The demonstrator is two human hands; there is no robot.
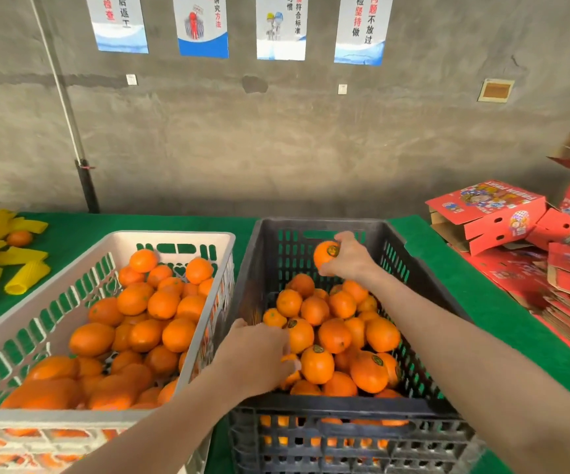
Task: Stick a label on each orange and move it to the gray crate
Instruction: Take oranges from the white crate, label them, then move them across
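Note:
The dark gray crate (427,278) on the right holds a heap of oranges (334,335), several with dark round labels. My right hand (353,258) grips a labelled orange (324,254) above the far end of that heap. My left hand (256,357) reaches over the crate's near left side, its fingers curled down over an orange (290,374) that is mostly hidden beneath them. The white crate (71,413) on the left is full of oranges (146,333) with no labels that I can see.
Both crates stand side by side on a green table (482,302). Yellow foam sleeves (27,275) and a loose orange (19,238) lie at the far left. Red fruit boxes (488,213) and flattened cartons are piled at the right. A concrete wall runs behind.

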